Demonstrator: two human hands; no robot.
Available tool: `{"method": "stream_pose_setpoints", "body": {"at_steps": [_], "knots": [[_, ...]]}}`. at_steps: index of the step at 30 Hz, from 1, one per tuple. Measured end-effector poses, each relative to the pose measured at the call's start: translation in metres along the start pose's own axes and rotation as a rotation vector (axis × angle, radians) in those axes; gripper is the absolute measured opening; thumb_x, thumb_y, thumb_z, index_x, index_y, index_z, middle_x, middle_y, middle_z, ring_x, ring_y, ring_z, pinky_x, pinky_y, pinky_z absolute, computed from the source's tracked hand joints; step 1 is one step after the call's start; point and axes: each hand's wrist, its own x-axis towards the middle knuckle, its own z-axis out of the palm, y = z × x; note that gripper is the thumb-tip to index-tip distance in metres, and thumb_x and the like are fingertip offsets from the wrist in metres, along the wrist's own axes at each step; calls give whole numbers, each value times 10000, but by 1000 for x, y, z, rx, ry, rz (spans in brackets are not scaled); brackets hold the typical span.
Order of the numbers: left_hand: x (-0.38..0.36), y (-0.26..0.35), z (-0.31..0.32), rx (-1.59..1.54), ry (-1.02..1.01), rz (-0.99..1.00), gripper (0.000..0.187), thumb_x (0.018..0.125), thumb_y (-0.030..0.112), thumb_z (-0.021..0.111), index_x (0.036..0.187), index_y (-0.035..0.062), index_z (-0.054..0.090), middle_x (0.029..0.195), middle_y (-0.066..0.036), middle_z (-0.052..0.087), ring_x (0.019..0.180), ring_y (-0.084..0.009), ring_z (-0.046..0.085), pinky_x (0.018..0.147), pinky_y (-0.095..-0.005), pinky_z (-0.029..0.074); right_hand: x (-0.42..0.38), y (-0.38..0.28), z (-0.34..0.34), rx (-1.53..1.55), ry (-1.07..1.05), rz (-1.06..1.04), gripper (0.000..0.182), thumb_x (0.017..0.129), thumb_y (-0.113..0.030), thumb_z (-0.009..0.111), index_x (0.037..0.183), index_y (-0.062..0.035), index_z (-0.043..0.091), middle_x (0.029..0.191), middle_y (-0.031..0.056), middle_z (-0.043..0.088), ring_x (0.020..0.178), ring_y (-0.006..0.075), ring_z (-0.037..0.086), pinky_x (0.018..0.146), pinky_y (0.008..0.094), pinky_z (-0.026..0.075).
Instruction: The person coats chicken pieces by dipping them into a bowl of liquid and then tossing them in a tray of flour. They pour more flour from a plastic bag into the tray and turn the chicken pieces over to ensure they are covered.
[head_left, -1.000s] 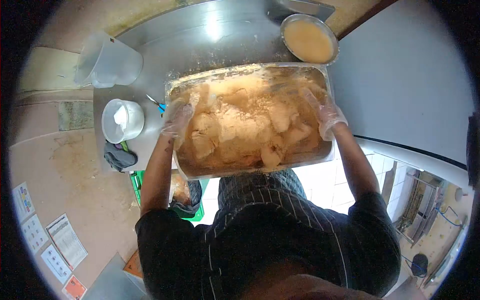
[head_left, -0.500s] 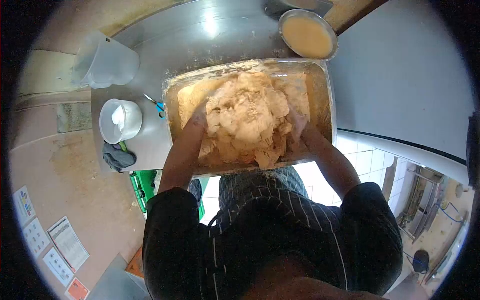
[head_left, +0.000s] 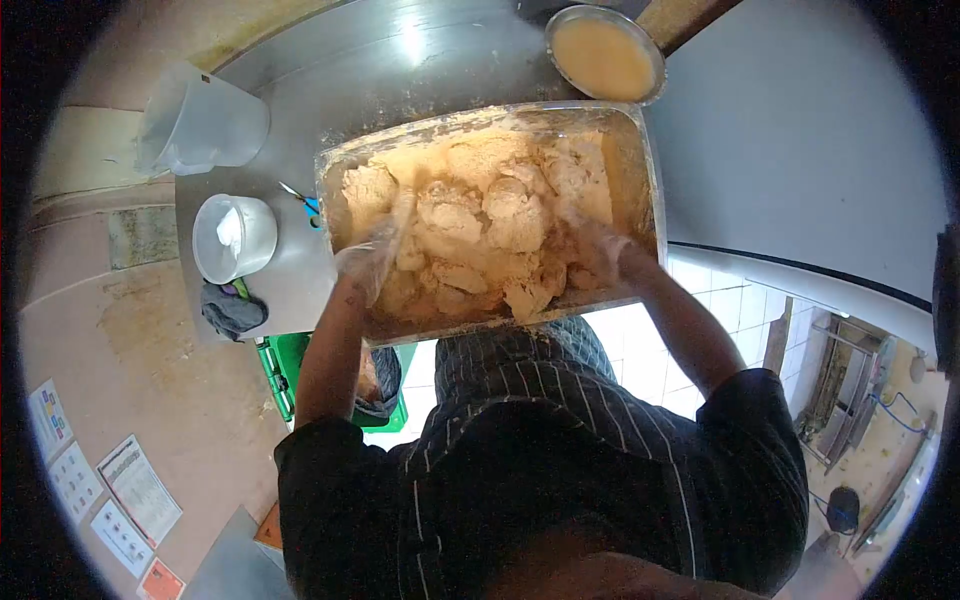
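A large rectangular tub on the steel table holds several flour-coated pieces, perhaps meat, in loose tan flour. My left hand, in a clear glove, is at the tub's left side with fingers stretched toward the pieces. My right hand, also gloved, reaches in at the right side, its outstretched fingers blurred by motion and dusted with flour. The hands are wide apart, with the coated pieces lying between them.
A metal bowl of tan liquid stands behind the tub's right corner. Left are a clear pitcher, a white tub with white powder, blue-handled scissors and a dark cloth. A green crate sits below the table.
The heap gathered between my hands has dropped and spread out in the tub. Both hands have moved apart and back toward the tub's sides.
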Motion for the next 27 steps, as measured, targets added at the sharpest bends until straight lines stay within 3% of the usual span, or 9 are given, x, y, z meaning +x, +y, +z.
{"method": "stream_pose_setpoints", "body": {"at_steps": [1,11,13,15,18,20,22,25,27], "knots": [[-5,17,13,-192,-63,-27,364,982,193,478,1283,-4,534,1286,-164,569,1111,-217,584,884,-378,498,25,14,6,439,-189,75,647,993,-394,501,1523,-108,264,1559,134,272,1417,253,294,1172,385,241],[10,77,42,-738,-71,155,354,987,209,466,1240,-18,565,1226,-186,609,1057,-240,617,845,-397,510,-14,-52,40,197,41,-204,670,933,-428,599,1496,-174,339,1547,127,302,1395,204,330,1139,386,311],[13,38,16,-480,106,179,353,988,212,463,1231,-20,571,1214,-191,617,1046,-245,623,837,-401,513,-38,-54,6,-1298,-28,-432,753,853,-300,710,1498,-211,333,1537,130,328,1398,253,340,1149,391,310],[0,-21,-14,110,239,160,353,990,216,461,1223,-23,577,1202,-195,625,1035,-250,630,830,-405,515,-49,-34,-18,-1760,124,-643,518,990,-411,481,1437,-154,432,1466,140,441,1348,284,421,1158,385,309],[-38,-17,-11,549,256,106,354,991,219,459,1214,-26,583,1190,-199,633,1024,-255,636,822,-409,518,-75,-36,-2,-1581,243,-80,556,982,-422,505,1464,-170,390,1494,134,404,1358,290,408,1144,409,324],[-54,23,13,844,346,-171,307,912,345,558,817,88,696,737,-135,627,760,-276,636,729,-427,500,-105,-50,33,-1279,291,-3,592,943,-372,577,1458,-147,392,1438,140,466,1313,287,460,1117,402,354],[-46,-29,9,1054,273,72,450,925,438,519,727,76,700,761,-195,651,815,-302,655,742,-423,500,-96,-37,35,-975,325,72,636,903,-323,648,1452,-125,394,1382,146,527,1268,283,513,1091,394,385],[-42,-32,15,59,0,-138,661,924,576,490,1079,-46,648,970,-230,689,870,-313,675,757,-466,518,-52,9,15,-1037,146,149,658,956,-480,544,1474,-113,370,1526,124,359,1372,276,394,1118,410,358],[-50,-4,40,-380,-108,-193,657,926,574,490,1091,-42,645,981,-225,688,876,-306,675,757,-457,522,-49,-3,45,-320,-43,102,644,958,-477,543,1464,-108,390,1525,128,360,1373,272,393,1125,403,348]]}}
